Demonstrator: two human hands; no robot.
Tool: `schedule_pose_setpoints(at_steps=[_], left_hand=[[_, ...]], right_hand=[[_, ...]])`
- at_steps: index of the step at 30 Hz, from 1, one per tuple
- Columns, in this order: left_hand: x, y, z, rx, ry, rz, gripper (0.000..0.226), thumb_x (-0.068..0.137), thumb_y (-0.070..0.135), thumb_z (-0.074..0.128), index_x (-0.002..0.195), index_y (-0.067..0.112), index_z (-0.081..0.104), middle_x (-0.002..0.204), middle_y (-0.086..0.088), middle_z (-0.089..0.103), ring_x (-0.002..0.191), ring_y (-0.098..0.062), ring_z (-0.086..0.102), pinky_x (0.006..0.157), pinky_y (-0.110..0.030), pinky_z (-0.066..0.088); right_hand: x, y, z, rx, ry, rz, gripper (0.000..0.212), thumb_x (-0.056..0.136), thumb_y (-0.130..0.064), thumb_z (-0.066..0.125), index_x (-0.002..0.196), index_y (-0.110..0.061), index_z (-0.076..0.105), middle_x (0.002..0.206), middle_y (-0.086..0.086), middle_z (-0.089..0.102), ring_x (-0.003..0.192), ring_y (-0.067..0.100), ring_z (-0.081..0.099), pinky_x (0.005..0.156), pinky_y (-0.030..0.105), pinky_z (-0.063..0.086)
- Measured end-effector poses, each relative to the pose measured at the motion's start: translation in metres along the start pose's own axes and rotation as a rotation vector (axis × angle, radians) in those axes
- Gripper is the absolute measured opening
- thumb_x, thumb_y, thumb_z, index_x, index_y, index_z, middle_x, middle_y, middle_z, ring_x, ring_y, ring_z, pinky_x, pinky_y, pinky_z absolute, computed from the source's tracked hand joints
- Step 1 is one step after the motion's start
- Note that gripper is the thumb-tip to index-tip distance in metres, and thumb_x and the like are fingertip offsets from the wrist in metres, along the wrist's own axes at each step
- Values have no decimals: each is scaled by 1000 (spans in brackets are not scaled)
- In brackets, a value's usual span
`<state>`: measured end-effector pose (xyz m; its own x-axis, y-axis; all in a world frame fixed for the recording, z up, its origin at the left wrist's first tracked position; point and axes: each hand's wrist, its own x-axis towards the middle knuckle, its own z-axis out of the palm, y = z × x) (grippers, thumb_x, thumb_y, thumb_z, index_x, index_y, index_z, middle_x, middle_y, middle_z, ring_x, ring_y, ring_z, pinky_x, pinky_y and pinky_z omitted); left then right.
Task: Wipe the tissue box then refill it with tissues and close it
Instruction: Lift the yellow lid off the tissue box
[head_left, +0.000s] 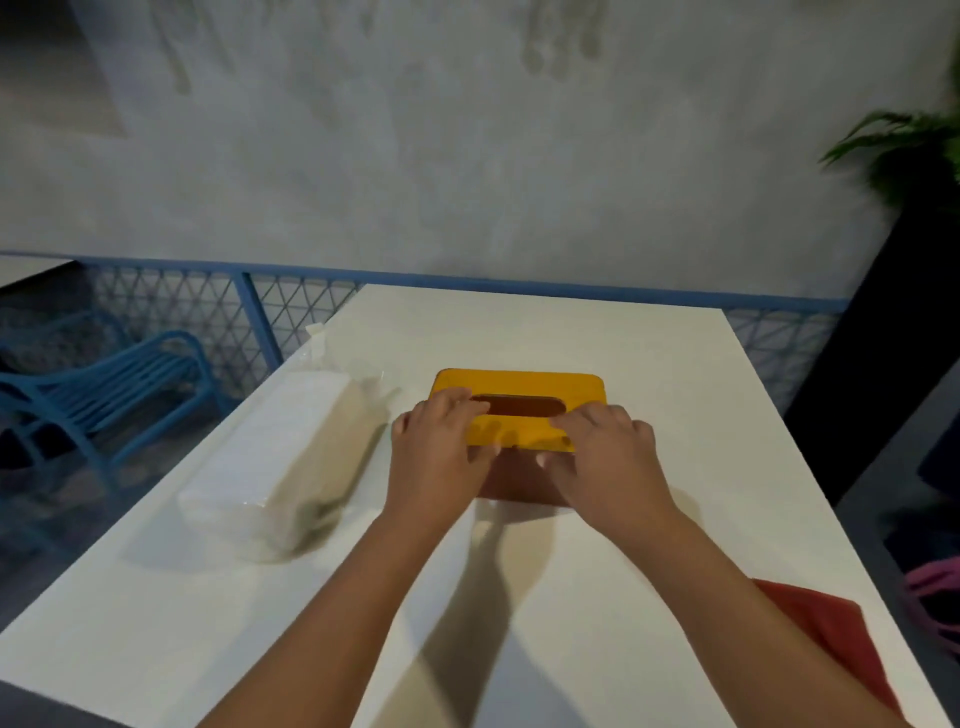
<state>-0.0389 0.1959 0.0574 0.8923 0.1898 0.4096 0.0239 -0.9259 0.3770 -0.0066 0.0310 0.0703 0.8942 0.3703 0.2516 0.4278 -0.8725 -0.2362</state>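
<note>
A tissue box with a yellow lid (524, 387) and a dark red-brown body (519, 475) stands in the middle of the white table (623, 343). The lid has a long oval slot, and no tissue shows through it. My left hand (441, 452) grips the lid's near left part, fingers on top and thumb against the front edge. My right hand (602, 457) grips the near right part the same way. A clear plastic pack of white tissues (280, 457) lies to the left of the box. A red cloth (836, 634) lies at the table's near right edge.
A blue bench (104, 384) and a blue mesh fence (208, 312) stand beyond the table's left side. A dark planter with a green plant (904, 156) rises at the right. A grey wall is behind the table.
</note>
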Motion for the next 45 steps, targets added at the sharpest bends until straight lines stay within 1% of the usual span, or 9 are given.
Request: schedule_pose_setpoints(at_steps=[3,7,14,24,30,33,37,42,45], left_hand=[[21,-24,-2,-28,-31,-8,61,78,44,66,132,23,49,144,3,40,131,-18,39,103,-34,26],[36,-48,7,-61,-194,10,90,72,54,68,145,21,28,153,3,24,139,-16,25,110,-34,21],[42,-78,21,-194,-359,2,126,59,55,79,150,18,-1,159,0,2,146,-17,8,115,-34,17],[43,-89,34,-494,-363,-21,126,59,35,86,149,21,-1,153,-1,22,139,-19,26,108,-30,27],[42,-90,35,-528,-353,-39,125,59,34,86,149,24,0,152,2,27,136,-20,32,104,-25,29],[40,-90,32,-516,-358,-62,127,60,34,86,149,24,-3,152,1,29,136,-24,34,109,-36,33],[40,-87,24,-498,-338,-69,126,59,36,86,150,22,0,154,-2,24,140,-22,28,112,-44,30],[45,-75,5,-402,-295,-11,120,56,56,81,149,22,13,154,1,25,141,-20,24,113,-41,23],[48,-57,0,-372,-242,37,111,51,66,66,146,23,25,150,2,33,137,-19,31,113,-43,27]], right_hand=[[26,-22,14,-29,-10,-10,43,90,-44,49,131,-30,50,131,-3,50,124,21,41,99,35,28],[51,-39,35,-76,-45,12,44,93,-45,43,135,-33,44,131,-1,51,123,21,42,100,34,30],[65,-50,61,-4,-62,59,45,95,-48,37,139,-38,38,126,-2,60,119,20,51,98,39,37],[72,-55,48,-74,-239,72,44,96,-55,26,139,-49,33,106,1,60,109,21,52,94,43,33],[77,-57,44,-1,-312,101,44,96,-55,27,139,-47,34,123,-2,60,121,20,48,107,49,26],[76,-57,42,-5,-325,95,45,96,-55,26,140,-46,33,122,-3,60,121,21,49,107,49,27],[72,-59,37,-30,-276,75,45,97,-54,25,141,-47,31,101,-1,60,110,19,53,103,46,30],[70,-51,23,29,-154,81,45,96,-54,27,141,-48,31,117,-3,58,114,17,50,102,43,28],[66,-35,10,70,-108,102,45,95,-55,30,140,-49,32,128,-3,55,122,19,46,104,46,26]])
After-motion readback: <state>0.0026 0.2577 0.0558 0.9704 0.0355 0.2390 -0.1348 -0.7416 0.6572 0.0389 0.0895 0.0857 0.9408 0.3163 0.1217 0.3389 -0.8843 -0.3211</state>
